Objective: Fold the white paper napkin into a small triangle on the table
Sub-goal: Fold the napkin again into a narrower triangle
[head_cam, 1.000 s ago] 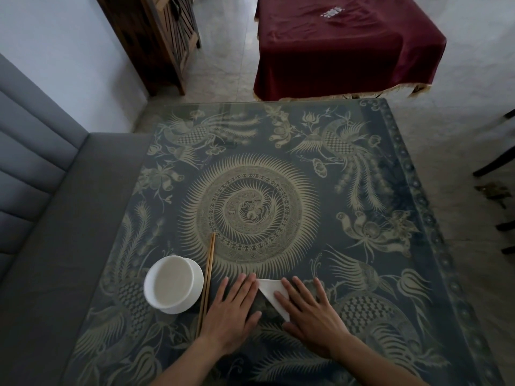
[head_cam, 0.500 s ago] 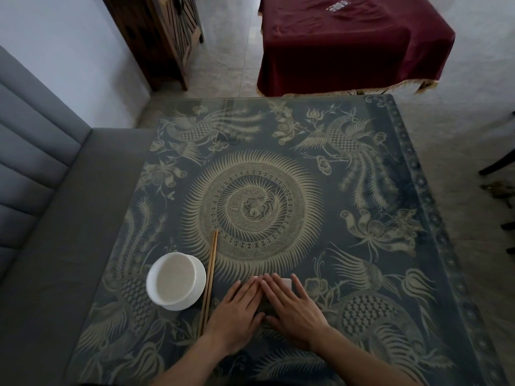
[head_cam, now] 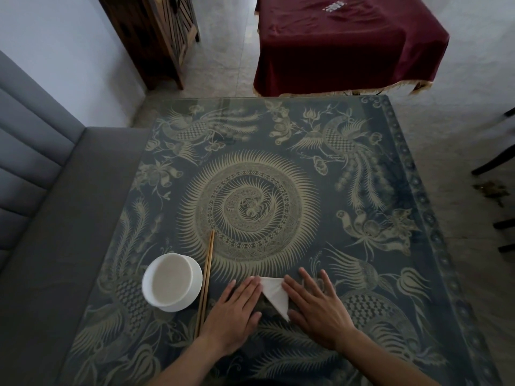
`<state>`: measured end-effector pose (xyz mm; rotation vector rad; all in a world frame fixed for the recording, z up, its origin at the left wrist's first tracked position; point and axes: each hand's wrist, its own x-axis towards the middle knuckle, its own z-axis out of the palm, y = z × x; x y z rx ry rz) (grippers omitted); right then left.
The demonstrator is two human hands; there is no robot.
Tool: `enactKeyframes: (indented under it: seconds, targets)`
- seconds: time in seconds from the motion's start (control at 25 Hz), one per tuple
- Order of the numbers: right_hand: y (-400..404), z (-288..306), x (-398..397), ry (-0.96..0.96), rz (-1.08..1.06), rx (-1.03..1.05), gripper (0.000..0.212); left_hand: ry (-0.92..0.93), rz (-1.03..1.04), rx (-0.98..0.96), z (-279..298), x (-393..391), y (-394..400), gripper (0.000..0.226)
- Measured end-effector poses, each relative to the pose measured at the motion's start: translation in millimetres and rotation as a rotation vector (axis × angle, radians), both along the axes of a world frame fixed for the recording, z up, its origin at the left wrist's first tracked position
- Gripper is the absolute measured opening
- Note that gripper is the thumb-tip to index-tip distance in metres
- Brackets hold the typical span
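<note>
The white paper napkin [head_cam: 276,295] lies flat near the table's front edge, folded into a small triangle with its point toward me. My left hand [head_cam: 237,310] rests palm down on the table at the napkin's left side, fingertips covering its upper left corner. My right hand [head_cam: 317,307] lies palm down at its right side, fingers spread, touching the right edge. Neither hand grips anything.
A white bowl [head_cam: 172,282] stands left of my hands, with a pair of wooden chopsticks [head_cam: 205,282] lying beside it. The table [head_cam: 362,246] has a dark blue patterned top. A grey sofa [head_cam: 41,218] is at the left; a red-draped table [head_cam: 348,43] stands beyond.
Half a second ago both hands were pressed together over the napkin, hiding it. They have slid apart to either side, and the folded triangle shows between them.
</note>
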<state>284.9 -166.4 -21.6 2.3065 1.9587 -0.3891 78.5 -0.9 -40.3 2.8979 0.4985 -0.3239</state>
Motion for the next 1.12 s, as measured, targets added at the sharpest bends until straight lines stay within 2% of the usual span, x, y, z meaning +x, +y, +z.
enactKeyframes:
  seconds: [0.16,0.28,0.6,0.84,1.12]
  targets:
    - [-5.1,-0.4,-14.9,0.046,-0.050,0.061,0.063,-0.054,0.018,-0.034,5.6,7.0,-1.1,0.063]
    - [-15.5,-3.9,-26.1,0.040,0.031,0.050,0.064,-0.075,-0.086,-0.074,9.1,22.0,-3.7,0.061]
    - [-4.2,0.2,-18.5,0.005,0.009,0.006,0.066,-0.065,-0.251,-0.075,11.3,59.9,12.5,0.058]
    - [-9.4,-1.5,-18.7,-0.009,0.030,-0.006,0.062,-0.039,-0.169,-0.172,8.8,60.0,13.5,0.060]
    - [-39.8,-9.5,-20.3,-0.006,0.140,0.138,0.056,-0.005,-0.167,-0.178,9.3,59.8,15.4,0.064]
